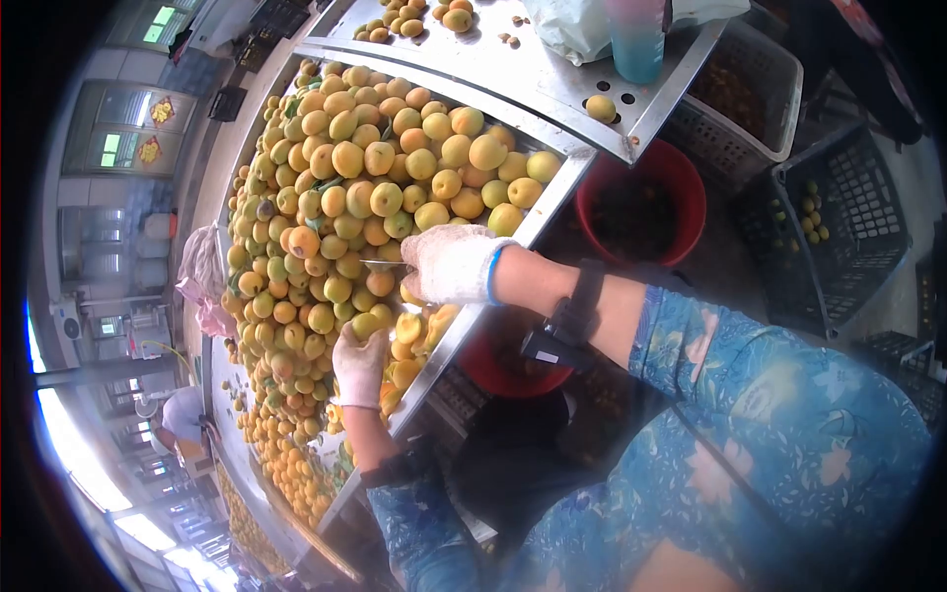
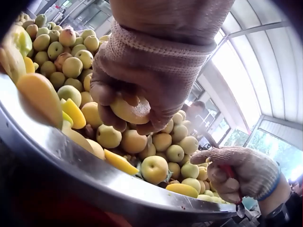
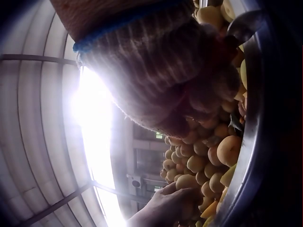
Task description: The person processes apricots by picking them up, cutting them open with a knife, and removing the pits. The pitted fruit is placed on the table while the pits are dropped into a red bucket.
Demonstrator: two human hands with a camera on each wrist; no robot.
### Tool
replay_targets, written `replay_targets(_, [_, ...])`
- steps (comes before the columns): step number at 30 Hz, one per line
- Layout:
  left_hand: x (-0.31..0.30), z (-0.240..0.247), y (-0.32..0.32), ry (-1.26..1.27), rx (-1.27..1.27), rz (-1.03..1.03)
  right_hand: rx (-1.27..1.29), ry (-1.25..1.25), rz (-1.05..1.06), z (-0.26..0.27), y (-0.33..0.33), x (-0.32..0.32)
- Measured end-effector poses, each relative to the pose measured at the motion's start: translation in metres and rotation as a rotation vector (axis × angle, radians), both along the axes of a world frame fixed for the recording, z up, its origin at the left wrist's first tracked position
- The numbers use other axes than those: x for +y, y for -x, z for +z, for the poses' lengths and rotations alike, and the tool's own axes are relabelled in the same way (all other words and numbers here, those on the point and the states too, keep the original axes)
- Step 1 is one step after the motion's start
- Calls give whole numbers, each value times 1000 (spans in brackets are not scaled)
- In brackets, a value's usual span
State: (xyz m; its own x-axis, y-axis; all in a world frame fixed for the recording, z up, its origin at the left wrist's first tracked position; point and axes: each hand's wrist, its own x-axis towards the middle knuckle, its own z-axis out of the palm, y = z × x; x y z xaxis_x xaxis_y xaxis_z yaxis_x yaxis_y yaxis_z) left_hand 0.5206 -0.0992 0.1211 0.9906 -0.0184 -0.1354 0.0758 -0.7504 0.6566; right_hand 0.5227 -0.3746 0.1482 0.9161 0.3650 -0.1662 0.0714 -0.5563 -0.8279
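Note:
In the head view the gloved left hand is at the pile of yellow-green fruit, near the table's front edge. The left wrist view shows its fingers curled round a fruit with a pale, wet-looking surface. My gloved right hand is above the pile to the right of it, gripping a knife whose thin blade points left. A red handle shows within that hand's curled fingers in the left wrist view. Cut orange pieces lie between the hands and the metal rim.
The table's metal rim runs along the near side. Beyond it are a red bucket, a white crate and a dark crate. A second metal surface holds some fruit, a plastic bag and a blue-green cup.

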Motion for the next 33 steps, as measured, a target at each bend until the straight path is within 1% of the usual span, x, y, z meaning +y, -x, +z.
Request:
replay_targets(1, [-8,17,6,-29,77,47,-4,-14,-12,0,1,1])
replay_targets(2, [-7,16,11,-33,74,56,-6,-19,-3,1,2,3])
replay_targets(4, [-1,8,14,62,54,-18,52,-42,-1,3,3,3])
replay_targets(5, [4,3,10,-97,74,-75,51,-24,9,3,3,5])
replay_targets(8, [-22,3,13,-515,-146,-260,33,22,20,-2,1,10])
replay_targets(9, [-35,6,15,-512,-147,-266,34,25,14,-3,0,10])
replay_targets(11, [-51,9,18,-649,-133,-342,16,10,-5,-5,1,9])
replay_targets(12, [-50,6,16,-647,-134,-345,17,12,-8,-4,2,8])
replay_targets(14, [-46,-5,13,-662,53,-357,-7,-7,-9,-2,3,5])
replay_targets(16, [-48,-2,12,-651,82,-323,-11,-1,5,-1,1,4])
replay_targets(18, [-44,0,12,-579,-12,-359,-16,2,27,-3,0,6])
replay_targets(19, [-40,-2,11,-579,-11,-356,-32,-9,29,-6,-2,7])
replay_targets(21, [-30,-6,10,-503,-280,-428,-45,-20,26,-4,-2,5])
replay_targets(22, [-26,-3,11,-502,-277,-433,-7,-26,33,1,-1,3])
replay_targets(24, [-17,5,13,-287,-95,-242,33,-36,39,2,0,0])
replay_targets(26, [-9,2,17,-327,-113,-215,26,-49,8,-1,0,3])
replay_targets(28, [-11,4,21,-375,-106,-233,-5,-54,22,-2,-2,7])
replay_targets(29, [-6,-1,21,-425,-199,-260,40,-76,34,-3,-3,8])
replay_targets(30, [-5,0,23,-426,-198,-265,89,-97,44,-3,-3,7])
replay_targets(32, [-2,4,30,-93,-281,-120,54,-80,28,-2,1,4])
replay_targets(33, [-1,17,35,-199,-347,-115,12,-62,19,-1,2,2])
